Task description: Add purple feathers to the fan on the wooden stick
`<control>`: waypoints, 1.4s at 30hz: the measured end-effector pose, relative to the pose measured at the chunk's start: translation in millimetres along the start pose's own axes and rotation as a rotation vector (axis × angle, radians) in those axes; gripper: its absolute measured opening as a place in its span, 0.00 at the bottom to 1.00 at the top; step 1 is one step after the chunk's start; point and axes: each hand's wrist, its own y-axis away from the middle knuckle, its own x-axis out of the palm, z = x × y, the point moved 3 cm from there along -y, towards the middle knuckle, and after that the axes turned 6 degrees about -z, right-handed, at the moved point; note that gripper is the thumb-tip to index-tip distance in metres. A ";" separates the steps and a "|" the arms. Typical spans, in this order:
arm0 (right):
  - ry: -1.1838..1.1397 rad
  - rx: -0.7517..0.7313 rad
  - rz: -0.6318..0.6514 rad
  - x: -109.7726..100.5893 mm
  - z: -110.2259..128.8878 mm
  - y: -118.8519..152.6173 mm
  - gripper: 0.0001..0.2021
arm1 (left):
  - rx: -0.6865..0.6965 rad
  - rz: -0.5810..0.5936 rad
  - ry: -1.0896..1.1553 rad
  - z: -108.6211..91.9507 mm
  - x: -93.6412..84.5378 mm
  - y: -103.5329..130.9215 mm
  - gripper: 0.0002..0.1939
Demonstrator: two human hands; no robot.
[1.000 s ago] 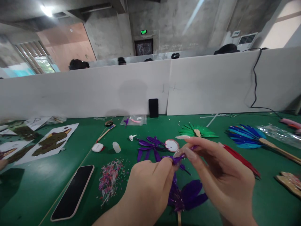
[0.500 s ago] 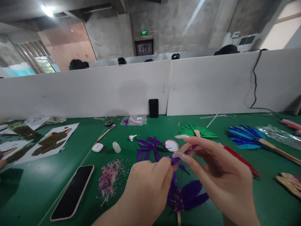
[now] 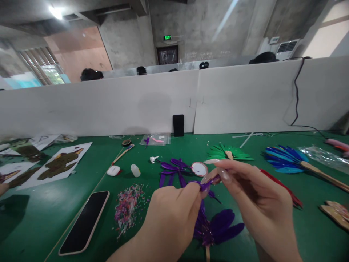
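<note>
Between my two hands is a purple feather (image 3: pixel 205 186). My left hand (image 3: pixel 171 214) is closed round one end of it, back of the hand toward me. The thumb and fingertips of my right hand (image 3: pixel 253 196) pinch the feather's other part. Just below lies a purple feather fan (image 3: pixel 208 231) on a wooden stick, partly hidden by my left hand. Behind my hands, loose purple feathers (image 3: pixel 177 169) are spread on the table beside a round white disc (image 3: pixel 199 169) with a reddish rim.
A phone (image 3: pixel 85 222) and a heap of colourful bits (image 3: pixel 128 209) lie left. A small bottle (image 3: pixel 135 170) stands behind them. Green (image 3: pixel 229 153) and blue (image 3: pixel 285 159) feather fans and red feathers (image 3: pixel 283 187) lie right. A white partition (image 3: pixel 122 109) bounds the back; another person's hand (image 3: pixel 3 188) shows far left.
My right thumb and fingertips have shifted slightly along the feather. My left hand stays almost in the same place, still gripping it.
</note>
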 end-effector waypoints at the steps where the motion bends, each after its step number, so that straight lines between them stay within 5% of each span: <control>1: 0.006 -0.007 -0.004 -0.4 0.1 0.1 0.13 | -0.004 0.009 0.000 0.3 0.4 0.5 0.18; 24: -0.130 0.159 0.031 -1.2 -6.6 -2.5 0.05 | -0.014 -0.003 0.019 -0.4 -1.1 -1.3 0.18; 29: -0.290 0.221 0.098 4.1 -11.2 -5.4 0.13 | -0.004 -0.018 0.026 0.2 -1.8 -1.8 0.18; 34: -0.443 0.337 0.175 10.6 -14.3 -5.2 0.07 | 0.007 -0.038 0.037 0.1 -3.5 -1.0 0.19; 42: -0.460 0.283 0.176 9.1 -9.1 -6.7 0.07 | 0.027 -0.062 0.020 -0.1 -3.7 -2.2 0.18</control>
